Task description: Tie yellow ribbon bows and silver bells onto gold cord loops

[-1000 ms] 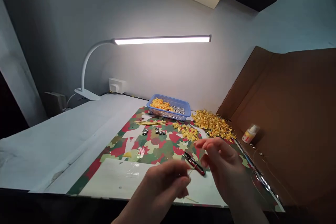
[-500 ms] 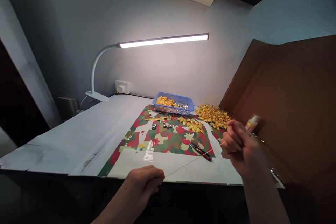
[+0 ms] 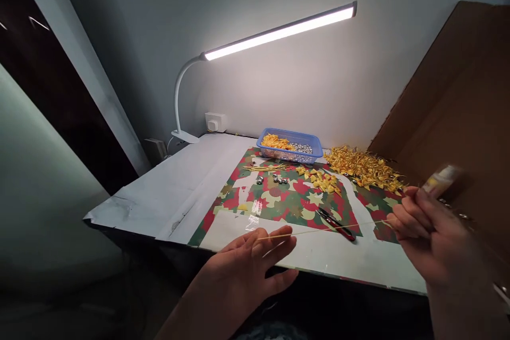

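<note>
My left hand point(image 3: 251, 265) pinches one end of a thin yellow cord point(image 3: 324, 230) between thumb and forefinger, its other fingers stretched out. The cord runs taut to the right over the table's front edge. My right hand point(image 3: 426, 228) is closed around the cord's other end. A small white-capped bottle point(image 3: 438, 180) with a yellowish label, smeared by motion, sticks up tilted from behind the right hand and appears to be held in it. Beneath the cord lie red-handled snips point(image 3: 337, 224). Behind them are yellow folded pieces point(image 3: 321, 179) and several silver bells point(image 3: 274, 178).
A blue basket point(image 3: 292, 154) holds yellow pieces and silver bells. Beside it sits a heap of yellow corded pieces point(image 3: 364, 167). Loose yellow cords point(image 3: 266, 168) lie before the basket. A clamp lamp point(image 3: 279, 32) reaches overhead; a cardboard panel point(image 3: 450, 95) stands at right.
My left hand has risen and turned, its fingers now spread around the pinched cord. The right hand and bottle have shifted right. The camera view has turned left and tilted.
</note>
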Demonstrator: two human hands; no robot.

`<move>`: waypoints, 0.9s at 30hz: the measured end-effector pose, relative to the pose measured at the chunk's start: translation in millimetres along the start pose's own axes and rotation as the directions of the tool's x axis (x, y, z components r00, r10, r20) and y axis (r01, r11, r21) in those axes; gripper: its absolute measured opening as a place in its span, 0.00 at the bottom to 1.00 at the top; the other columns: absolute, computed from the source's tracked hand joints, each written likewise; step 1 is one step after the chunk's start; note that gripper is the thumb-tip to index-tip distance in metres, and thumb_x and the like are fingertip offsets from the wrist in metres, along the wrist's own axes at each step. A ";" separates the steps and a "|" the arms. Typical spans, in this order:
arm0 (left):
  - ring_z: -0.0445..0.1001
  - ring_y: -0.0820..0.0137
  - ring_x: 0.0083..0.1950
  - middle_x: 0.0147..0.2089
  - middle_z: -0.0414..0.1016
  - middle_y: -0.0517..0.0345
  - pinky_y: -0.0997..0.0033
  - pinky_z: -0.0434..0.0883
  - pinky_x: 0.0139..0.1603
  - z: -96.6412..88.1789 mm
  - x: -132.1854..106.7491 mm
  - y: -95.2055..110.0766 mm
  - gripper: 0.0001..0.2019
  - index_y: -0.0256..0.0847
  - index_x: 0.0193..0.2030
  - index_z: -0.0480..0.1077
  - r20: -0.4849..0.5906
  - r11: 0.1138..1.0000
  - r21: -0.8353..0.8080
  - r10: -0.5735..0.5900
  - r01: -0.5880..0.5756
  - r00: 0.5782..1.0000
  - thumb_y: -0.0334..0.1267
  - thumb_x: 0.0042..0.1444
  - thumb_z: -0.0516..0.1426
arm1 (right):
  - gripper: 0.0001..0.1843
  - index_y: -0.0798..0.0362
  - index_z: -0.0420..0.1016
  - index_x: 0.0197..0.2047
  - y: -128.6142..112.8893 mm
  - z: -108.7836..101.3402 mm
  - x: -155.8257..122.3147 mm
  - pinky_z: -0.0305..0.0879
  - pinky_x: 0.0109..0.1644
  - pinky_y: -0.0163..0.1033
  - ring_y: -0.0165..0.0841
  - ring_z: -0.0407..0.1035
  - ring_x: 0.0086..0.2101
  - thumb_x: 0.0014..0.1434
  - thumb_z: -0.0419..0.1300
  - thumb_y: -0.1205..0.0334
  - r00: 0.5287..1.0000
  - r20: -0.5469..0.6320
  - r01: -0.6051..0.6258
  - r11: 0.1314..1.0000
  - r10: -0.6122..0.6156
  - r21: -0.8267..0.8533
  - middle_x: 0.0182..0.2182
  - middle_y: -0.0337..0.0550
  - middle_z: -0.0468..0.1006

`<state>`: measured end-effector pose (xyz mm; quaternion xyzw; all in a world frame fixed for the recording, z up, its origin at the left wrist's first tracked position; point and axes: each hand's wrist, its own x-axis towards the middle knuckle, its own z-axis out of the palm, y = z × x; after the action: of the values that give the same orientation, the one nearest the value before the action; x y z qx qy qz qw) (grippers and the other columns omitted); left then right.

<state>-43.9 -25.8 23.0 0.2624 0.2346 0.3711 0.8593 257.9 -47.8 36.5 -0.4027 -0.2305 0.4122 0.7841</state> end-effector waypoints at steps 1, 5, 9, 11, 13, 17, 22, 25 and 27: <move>0.70 0.55 0.63 0.56 0.79 0.51 0.56 0.77 0.54 1.1 -1.5 -1.0 0.06 0.42 0.28 0.78 0.008 0.998 -0.069 0.006 -0.006 1.000 0.36 0.54 0.68 | 0.10 0.54 0.76 0.31 3.7 -3.9 1.5 0.47 0.17 0.28 0.21 0.38 0.18 0.56 0.70 0.58 1.000 -0.011 -0.011 1.000 0.011 0.005 0.16 0.25 0.48; 0.75 0.59 0.58 0.52 0.81 0.54 0.62 0.79 0.51 2.0 -0.7 -7.5 0.09 0.42 0.26 0.78 -0.057 0.988 -0.148 0.033 -0.042 0.998 0.33 0.56 0.68 | 0.11 0.54 0.75 0.29 19.7 -22.1 3.6 0.46 0.17 0.29 0.20 0.37 0.18 0.53 0.72 0.58 0.991 -0.054 -0.118 0.993 0.119 0.009 0.17 0.26 0.47; 0.79 0.63 0.53 0.49 0.82 0.55 0.66 0.80 0.49 -3.2 9.6 -14.7 0.07 0.41 0.28 0.80 -0.065 0.979 -0.197 0.040 -0.052 0.997 0.37 0.55 0.69 | 0.14 0.54 0.75 0.29 30.8 -36.2 0.5 0.47 0.18 0.29 0.20 0.40 0.18 0.48 0.74 0.55 0.973 -0.101 -0.210 0.977 0.206 -0.025 0.17 0.26 0.47; 0.79 0.65 0.53 0.47 0.82 0.56 0.67 0.79 0.50 -5.6 14.1 -16.1 0.06 0.42 0.30 0.80 -0.066 0.976 -0.212 0.039 -0.052 0.997 0.39 0.54 0.70 | 0.16 0.53 0.76 0.30 32.6 -42.2 -0.7 0.48 0.17 0.28 0.19 0.42 0.17 0.46 0.75 0.53 0.963 -0.141 -0.237 0.970 0.229 -0.048 0.17 0.26 0.48; 0.78 0.65 0.52 0.45 0.82 0.58 0.67 0.78 0.50 -5.7 16.7 -15.7 0.06 0.43 0.29 0.79 -0.113 0.986 -0.161 0.023 -0.041 0.993 0.38 0.53 0.71 | 0.18 0.53 0.77 0.30 32.9 -48.0 -1.4 0.48 0.17 0.28 0.19 0.43 0.16 0.44 0.76 0.50 0.961 -0.165 -0.239 0.968 0.224 -0.078 0.16 0.25 0.49; 0.75 0.58 0.55 0.47 0.81 0.54 0.65 0.75 0.51 -0.5 17.5 -15.0 0.10 0.44 0.27 0.75 -0.284 0.933 0.359 0.147 -0.038 0.948 0.42 0.56 0.67 | 0.27 0.45 0.78 0.46 37.9 -49.9 -9.5 0.51 0.19 0.26 0.21 0.51 0.17 0.41 0.77 0.50 0.972 -0.209 -0.155 0.956 0.103 -0.248 0.16 0.27 0.58; 0.70 0.50 0.62 0.58 0.77 0.49 0.65 0.67 0.58 4.7 18.5 -22.2 0.09 0.46 0.26 0.79 0.048 0.286 0.928 0.546 -0.240 0.837 0.40 0.58 0.65 | 0.18 0.48 0.81 0.39 64.7 -9.2 -42.2 0.58 0.26 0.30 0.26 0.61 0.24 0.55 0.68 0.42 0.968 0.159 -0.105 0.889 0.194 -0.446 0.28 0.39 0.77; 0.67 0.51 0.66 0.62 0.74 0.52 0.66 0.63 0.63 5.8 18.3 -24.0 0.09 0.48 0.29 0.80 0.219 0.094 0.940 0.571 -0.327 0.791 0.36 0.60 0.62 | 0.16 0.47 0.82 0.44 82.0 23.2 -59.5 0.62 0.34 0.33 0.27 0.63 0.29 0.64 0.61 0.46 0.833 0.456 -0.062 0.873 0.312 -0.484 0.36 0.41 0.79; 0.68 0.51 0.66 0.63 0.74 0.52 0.66 0.65 0.63 6.3 16.1 -22.1 0.09 0.48 0.29 0.79 0.231 0.074 0.943 0.556 -0.324 0.798 0.35 0.61 0.61 | 0.16 0.49 0.81 0.44 88.9 37.0 -66.3 0.63 0.34 0.34 0.28 0.64 0.28 0.60 0.65 0.47 0.720 0.542 -0.180 0.871 0.434 -0.458 0.33 0.39 0.78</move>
<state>-18.9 -28.2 10.5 0.7499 0.3989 0.4121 0.3298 154.6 -56.7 -17.5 -0.4158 -0.4815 0.5973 0.4884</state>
